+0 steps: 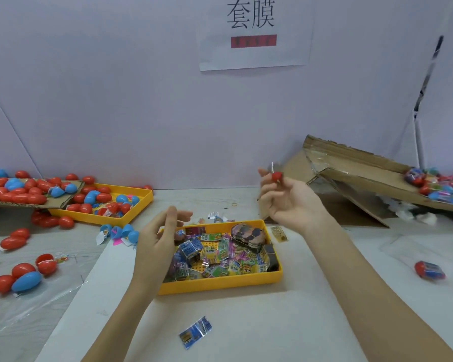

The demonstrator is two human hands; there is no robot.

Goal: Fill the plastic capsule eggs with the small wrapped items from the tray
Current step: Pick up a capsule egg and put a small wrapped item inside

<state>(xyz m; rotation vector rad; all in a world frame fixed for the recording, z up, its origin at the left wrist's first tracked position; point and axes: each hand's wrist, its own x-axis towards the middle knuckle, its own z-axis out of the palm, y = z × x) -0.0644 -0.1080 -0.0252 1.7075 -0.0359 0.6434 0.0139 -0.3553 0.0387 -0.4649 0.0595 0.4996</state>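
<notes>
Pale sheeting is covering the surface [246, 335], with one blue wrapped item [195, 332] lying near its front edge. Behind it, the yellow tray [220, 283] is sitting at mid-surface, holding the small wrapped items [220, 257]. Over the tray's left side, the left hand [158, 239] is hovering with fingers relaxed, holding nothing. Raised past the tray's far right corner, the right hand [285, 199] is pinching a red capsule egg [277, 176] at its fingertips. Loose red and blue capsule eggs [24, 190] are lying along the far left edge.
</notes>
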